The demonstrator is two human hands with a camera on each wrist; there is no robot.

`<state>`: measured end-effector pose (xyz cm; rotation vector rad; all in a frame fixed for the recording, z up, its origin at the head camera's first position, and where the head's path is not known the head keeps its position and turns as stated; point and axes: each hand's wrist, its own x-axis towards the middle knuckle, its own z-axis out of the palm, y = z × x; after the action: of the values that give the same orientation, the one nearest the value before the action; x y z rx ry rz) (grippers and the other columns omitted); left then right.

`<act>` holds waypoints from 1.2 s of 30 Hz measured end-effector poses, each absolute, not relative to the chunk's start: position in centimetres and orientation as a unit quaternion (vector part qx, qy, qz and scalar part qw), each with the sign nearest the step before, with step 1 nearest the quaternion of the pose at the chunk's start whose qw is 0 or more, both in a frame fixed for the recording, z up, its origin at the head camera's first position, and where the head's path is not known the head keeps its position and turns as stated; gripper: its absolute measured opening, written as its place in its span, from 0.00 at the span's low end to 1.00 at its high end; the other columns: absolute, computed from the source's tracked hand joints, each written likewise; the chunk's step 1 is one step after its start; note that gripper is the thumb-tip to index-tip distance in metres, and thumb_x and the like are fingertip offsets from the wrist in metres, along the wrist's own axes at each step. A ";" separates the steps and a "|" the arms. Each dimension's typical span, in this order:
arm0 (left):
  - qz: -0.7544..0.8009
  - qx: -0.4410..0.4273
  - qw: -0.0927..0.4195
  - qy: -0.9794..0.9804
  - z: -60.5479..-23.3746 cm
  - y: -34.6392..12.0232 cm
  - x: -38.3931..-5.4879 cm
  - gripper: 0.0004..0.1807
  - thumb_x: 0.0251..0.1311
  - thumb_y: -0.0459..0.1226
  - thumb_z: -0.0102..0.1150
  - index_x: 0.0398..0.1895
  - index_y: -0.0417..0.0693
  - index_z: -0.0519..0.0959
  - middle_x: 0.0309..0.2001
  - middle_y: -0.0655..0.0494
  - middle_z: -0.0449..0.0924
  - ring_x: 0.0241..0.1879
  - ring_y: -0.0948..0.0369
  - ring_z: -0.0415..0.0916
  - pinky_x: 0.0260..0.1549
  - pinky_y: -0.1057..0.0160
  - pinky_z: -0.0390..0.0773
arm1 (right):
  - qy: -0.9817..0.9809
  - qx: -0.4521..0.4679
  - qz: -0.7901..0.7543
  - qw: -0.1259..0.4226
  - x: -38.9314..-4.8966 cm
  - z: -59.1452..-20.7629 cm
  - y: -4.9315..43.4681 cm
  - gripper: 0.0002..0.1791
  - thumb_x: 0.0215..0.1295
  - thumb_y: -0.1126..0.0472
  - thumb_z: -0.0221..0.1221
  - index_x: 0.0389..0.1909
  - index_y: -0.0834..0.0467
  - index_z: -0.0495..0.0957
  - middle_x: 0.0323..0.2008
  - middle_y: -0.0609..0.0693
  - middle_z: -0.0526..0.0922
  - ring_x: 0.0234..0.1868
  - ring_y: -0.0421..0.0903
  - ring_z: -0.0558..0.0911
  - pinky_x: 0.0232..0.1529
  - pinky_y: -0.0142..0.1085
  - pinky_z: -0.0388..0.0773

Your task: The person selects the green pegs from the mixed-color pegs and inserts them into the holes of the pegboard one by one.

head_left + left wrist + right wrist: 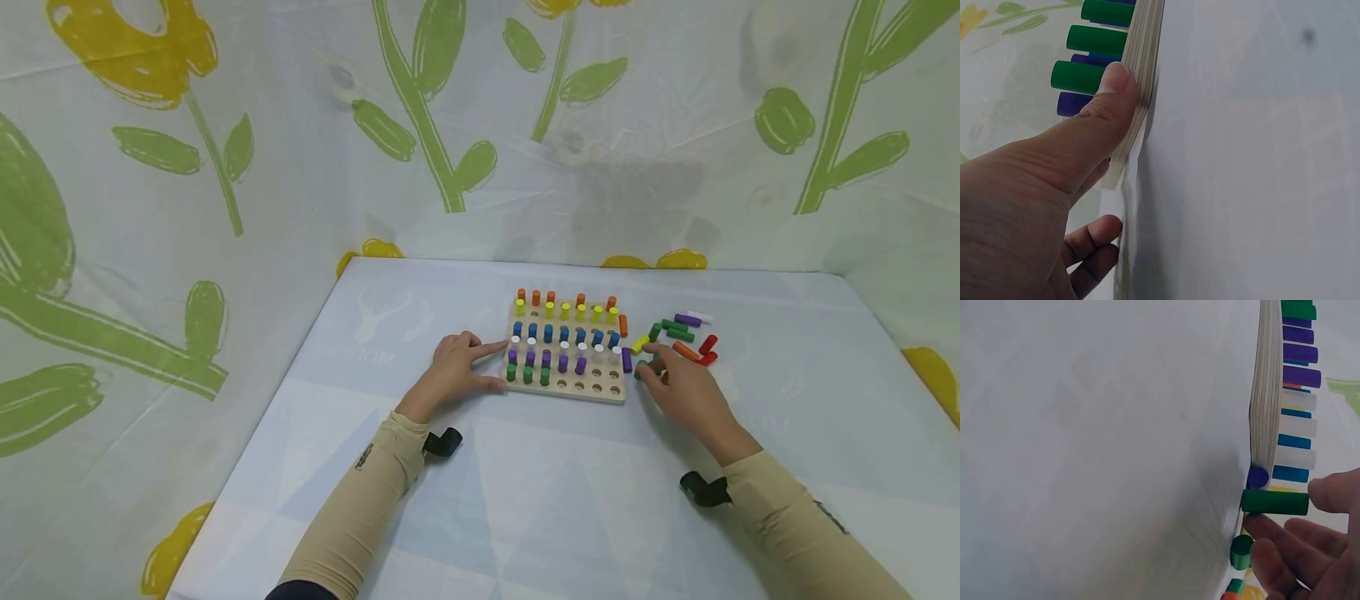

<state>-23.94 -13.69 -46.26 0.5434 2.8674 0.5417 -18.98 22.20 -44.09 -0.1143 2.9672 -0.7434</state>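
A wooden pegboard point(566, 392) on the table carries rows of orange, yellow, blue, white, purple and green pegs. Several holes show at its front right. My left hand point(453, 371) rests at the board's left side, index finger stretched to the left edge. Its thumb point(1119, 84) presses the board's edge near the front left corner, beside the green pegs. Just right of the board, my right hand point(686, 396) holds a green peg point(1275, 502) between thumb and fingers. In the right wrist view the thumb meets one end and a fingertip lies near the other.
Loose pegs lie right of the board: green pegs point(678, 334), a purple peg point(687, 320), a white peg point(701, 317), red pegs point(708, 343), an orange peg point(685, 350) and a yellow peg point(639, 344). Another purple peg point(627, 360) touches the board's right edge.
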 end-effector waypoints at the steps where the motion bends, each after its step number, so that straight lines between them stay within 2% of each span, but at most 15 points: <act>1: 0.182 0.182 0.087 0.962 -46.3 -13.7 -23.9 0.46 0.51 0.61 0.72 0.75 0.70 0.67 0.46 0.54 0.64 0.47 0.55 0.59 0.53 0.54 0.60 | 0.969 -0.039 -0.242 0.039 -19.0 -44.1 22.2 0.29 0.75 0.54 0.56 0.70 0.66 0.67 0.48 0.63 0.83 0.40 0.55 0.80 0.39 0.46 0.80; 12: 0.182 0.182 0.088 0.962 -46.3 -13.7 -23.9 0.46 0.51 0.62 0.72 0.75 0.71 0.67 0.46 0.54 0.64 0.47 0.55 0.59 0.52 0.54 0.60 | 0.968 -0.047 -0.246 0.011 -18.9 -44.3 22.5 0.29 0.69 0.56 0.65 0.66 0.65 0.72 0.45 0.60 0.83 0.37 0.52 0.78 0.35 0.41 0.78; 16: 0.182 0.183 0.087 0.962 -46.3 -13.8 -23.9 0.46 0.51 0.62 0.72 0.75 0.70 0.67 0.46 0.54 0.65 0.47 0.55 0.59 0.53 0.55 0.61 | 0.966 -0.045 -0.254 -0.001 -18.9 -44.3 22.6 0.27 0.68 0.58 0.66 0.64 0.64 0.74 0.47 0.61 0.83 0.39 0.53 0.78 0.37 0.43 0.80; 20: 0.184 0.187 0.086 0.961 -46.3 -13.8 -23.9 0.45 0.51 0.62 0.72 0.75 0.70 0.67 0.46 0.54 0.65 0.47 0.56 0.59 0.52 0.55 0.60 | 0.965 -0.043 -0.259 -0.009 -18.8 -44.1 22.5 0.24 0.67 0.60 0.67 0.61 0.63 0.77 0.49 0.62 0.83 0.40 0.54 0.79 0.39 0.45 0.80; 26: 0.183 0.188 0.086 0.961 -46.2 -13.7 -23.9 0.45 0.52 0.62 0.72 0.75 0.70 0.67 0.45 0.54 0.64 0.46 0.56 0.58 0.50 0.56 0.60 | 0.963 -0.041 -0.268 -0.013 -18.7 -43.9 22.4 0.18 0.67 0.63 0.66 0.56 0.63 0.81 0.47 0.60 0.84 0.40 0.53 0.78 0.34 0.38 0.77; 36: 0.185 0.187 0.088 0.961 -46.2 -13.8 -23.9 0.45 0.52 0.61 0.72 0.75 0.70 0.67 0.45 0.54 0.64 0.46 0.56 0.59 0.51 0.55 0.60 | 0.963 -0.049 -0.264 -0.030 -18.7 -44.1 22.5 0.16 0.67 0.64 0.66 0.53 0.63 0.82 0.45 0.60 0.84 0.37 0.52 0.77 0.33 0.37 0.75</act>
<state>-23.86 -13.77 -46.23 0.5561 2.8610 0.5495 -18.67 22.54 -44.11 -0.1568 3.0838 -0.8462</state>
